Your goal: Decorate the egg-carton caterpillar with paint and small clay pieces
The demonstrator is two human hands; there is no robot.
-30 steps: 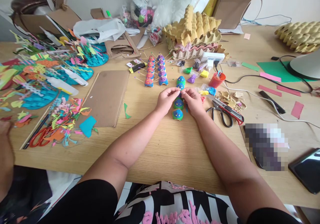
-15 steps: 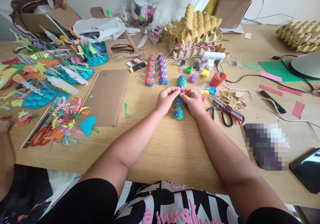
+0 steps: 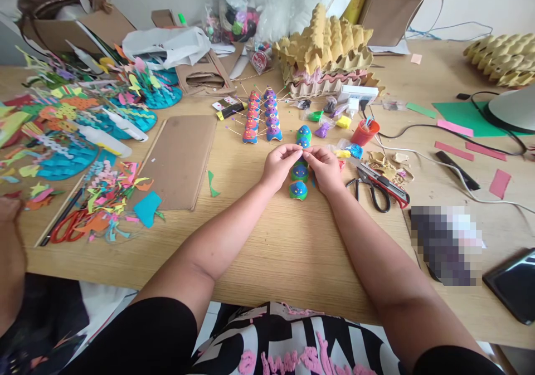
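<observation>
My left hand [image 3: 279, 169] and my right hand [image 3: 325, 169] meet at their fingertips over a row of green and blue painted egg-carton cups [image 3: 298, 190]. Both hands are closed in a pinch, and whatever lies between the fingertips is too small to make out. The fingers hide part of the row's middle. Behind and to the left stand a red and blue cup row [image 3: 251, 124] and a purple and blue one [image 3: 272, 120], with thin sticks poking out of their sides.
Right of my hands lie black-handled scissors [image 3: 378, 194], a cutter knife [image 3: 382, 183] and an orange cup [image 3: 365, 132]. Cardboard [image 3: 179, 160] and paper scraps [image 3: 111, 196] are at left. Egg trays [image 3: 324, 46] stand behind. Another person's arm [image 3: 10, 258] shows at the left edge.
The fingertips of both hands have shifted very slightly and still meet over the green and blue row. Nothing else has visibly moved.
</observation>
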